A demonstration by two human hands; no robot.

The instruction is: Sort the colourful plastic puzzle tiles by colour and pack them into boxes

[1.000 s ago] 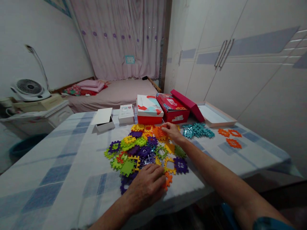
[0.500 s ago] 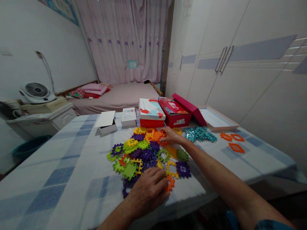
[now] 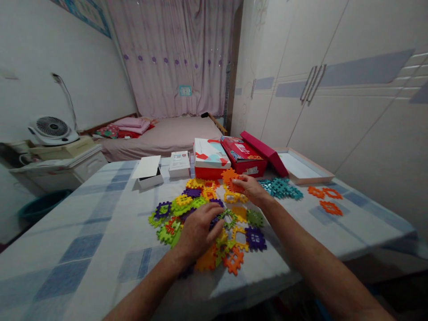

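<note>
My right hand (image 3: 252, 189) pinches orange notched building tiles (image 3: 229, 177) and holds them up at the far side of a mixed heap. Above the middle of that heap, my left hand (image 3: 199, 228) hovers with its fingers apart and nothing visible in them. Beneath and around it lie lime-green tiles (image 3: 166, 233), yellow tiles (image 3: 238, 214) and a purple tile (image 3: 256, 238), many overlapping. Nearest me is an orange tile (image 3: 234, 260) with window-like openings. My left hand hides part of the heap.
Teal tiles (image 3: 284, 189) form their own pile, with orange tiles (image 3: 331, 207) farther right. Behind stand a small white box (image 3: 151, 180), another white box (image 3: 179, 165), a patterned shoebox (image 3: 212, 171), a red box (image 3: 249, 168), its leaning lid (image 3: 267, 154) and a shallow tray (image 3: 312, 179).
My right hand has lifted orange tiles off the heap, moving slightly right. My left hand has moved forward from the near edge over the middle, uncovering orange and green tiles.
</note>
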